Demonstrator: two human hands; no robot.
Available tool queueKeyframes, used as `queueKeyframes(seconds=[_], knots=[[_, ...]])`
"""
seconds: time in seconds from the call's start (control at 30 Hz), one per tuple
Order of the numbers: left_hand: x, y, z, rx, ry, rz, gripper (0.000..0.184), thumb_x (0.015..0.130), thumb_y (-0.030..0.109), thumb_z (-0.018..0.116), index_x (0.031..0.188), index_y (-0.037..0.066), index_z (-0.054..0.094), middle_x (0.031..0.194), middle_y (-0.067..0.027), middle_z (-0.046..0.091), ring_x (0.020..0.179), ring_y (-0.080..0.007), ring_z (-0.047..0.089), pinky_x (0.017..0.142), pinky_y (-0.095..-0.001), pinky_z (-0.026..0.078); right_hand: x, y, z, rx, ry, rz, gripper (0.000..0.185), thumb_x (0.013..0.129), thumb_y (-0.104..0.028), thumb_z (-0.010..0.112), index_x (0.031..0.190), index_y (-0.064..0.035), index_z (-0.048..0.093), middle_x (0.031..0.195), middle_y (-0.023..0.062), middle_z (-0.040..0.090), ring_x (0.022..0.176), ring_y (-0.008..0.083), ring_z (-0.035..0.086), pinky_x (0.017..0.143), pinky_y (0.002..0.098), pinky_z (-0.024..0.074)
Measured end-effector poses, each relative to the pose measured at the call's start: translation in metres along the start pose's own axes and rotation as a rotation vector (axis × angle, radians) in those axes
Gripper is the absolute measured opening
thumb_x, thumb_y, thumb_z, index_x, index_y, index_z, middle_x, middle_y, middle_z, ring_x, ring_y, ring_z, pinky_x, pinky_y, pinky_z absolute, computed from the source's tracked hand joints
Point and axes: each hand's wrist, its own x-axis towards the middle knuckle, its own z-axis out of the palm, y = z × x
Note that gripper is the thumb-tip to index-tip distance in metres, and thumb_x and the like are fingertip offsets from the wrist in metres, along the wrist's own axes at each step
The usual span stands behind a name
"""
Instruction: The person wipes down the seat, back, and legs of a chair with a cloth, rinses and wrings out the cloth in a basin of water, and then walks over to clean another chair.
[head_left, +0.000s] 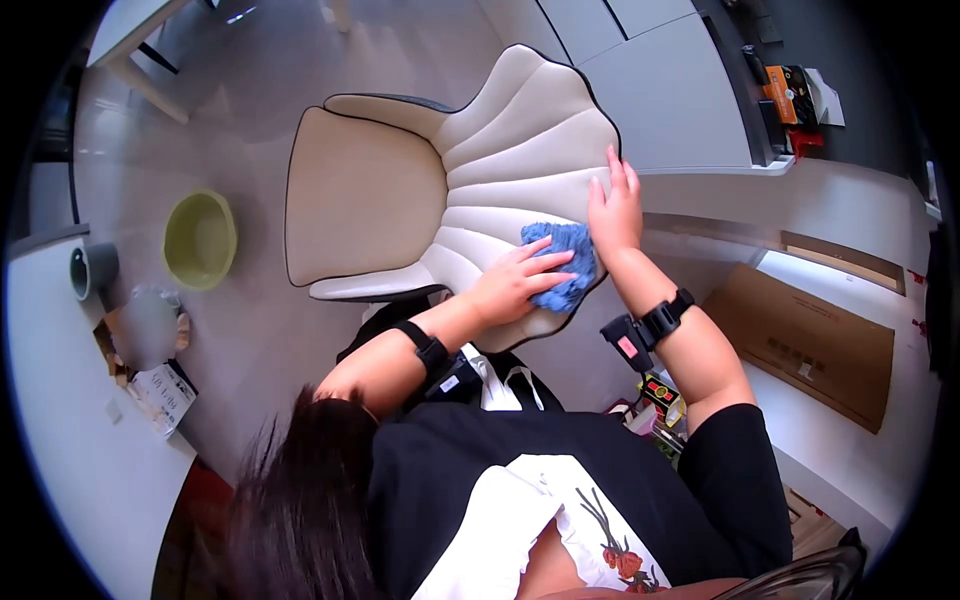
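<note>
A cream chair [365, 195] with dark piping and a shell-shaped, ribbed backrest stands in front of me. My left hand [520, 280] lies on a fluffy blue cloth [562, 262], fingers spread, pressing it flat against the lower part of the backrest. The cloth is partly hidden under the fingers. My right hand [615, 205] rests on the backrest's outer edge, just above the cloth, with its fingers stretched along the rim. Nothing shows in the right hand.
A green basin [200, 240] stands on the floor at the left, near a grey container [93, 270] and a white table [80, 380]. At the right are a white cabinet [670, 95] and a flat cardboard box [805, 350]. Bags lie below the chair.
</note>
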Motion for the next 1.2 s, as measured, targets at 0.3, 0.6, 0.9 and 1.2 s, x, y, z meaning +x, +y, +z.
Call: queueKeyframes(seconds=[0.3, 0.6, 0.9, 1.2], knots=[[-0.114, -0.182, 0.030, 0.090, 0.089, -0.506, 0.042, 0.078, 0.003, 0.058, 0.119, 0.009, 0.058, 0.130, -0.0148, 0.052, 0.122, -0.0335, 0.048, 0.102, -0.0410, 0.040, -0.001, 0.000, -0.002, -0.034, 0.010, -0.057, 0.053, 0.091, -0.019, 0.053, 0.142, -0.0210, 0.037, 0.140, 0.0199, 0.037, 0.117, 0.0362, 0.049, 0.093, 0.0404, 0.0439], [-0.025, -0.165, 0.030, -0.344, 0.552, -0.843, 0.044, 0.090, 0.018, 0.050, 0.129, -0.003, 0.047, 0.129, -0.0234, 0.052, 0.125, -0.0360, 0.046, 0.105, -0.0355, 0.034, -0.001, -0.006, -0.004, -0.020, -0.006, -0.067, 0.050, 0.093, -0.017, 0.050, 0.141, -0.0199, 0.038, 0.139, 0.0214, 0.037, 0.117, 0.0372, 0.049, 0.094, 0.0398, 0.0429], [0.024, -0.058, -0.001, -0.039, 0.145, 0.104, 0.053, 0.069, 0.003, 0.063, 0.119, 0.021, 0.060, 0.131, -0.0036, 0.054, 0.124, -0.0325, 0.047, 0.103, -0.0455, 0.039, -0.001, 0.005, -0.004, 0.119, -0.007, -0.089, 0.039, 0.101, -0.021, 0.034, 0.138, -0.0159, 0.044, 0.139, 0.0212, 0.039, 0.127, 0.0334, 0.041, 0.103, 0.0377, 0.0352], [-0.085, -0.228, 0.026, 0.075, 0.173, -0.524, 0.046, 0.078, 0.000, 0.055, 0.122, 0.008, 0.056, 0.129, -0.0156, 0.053, 0.121, -0.0365, 0.048, 0.102, -0.0405, 0.040, -0.001, -0.007, -0.008, 0.111, -0.042, -0.072, 0.040, 0.101, -0.019, 0.034, 0.139, -0.0124, 0.042, 0.140, 0.0196, 0.038, 0.129, 0.0327, 0.038, 0.105, 0.0372, 0.0318]])
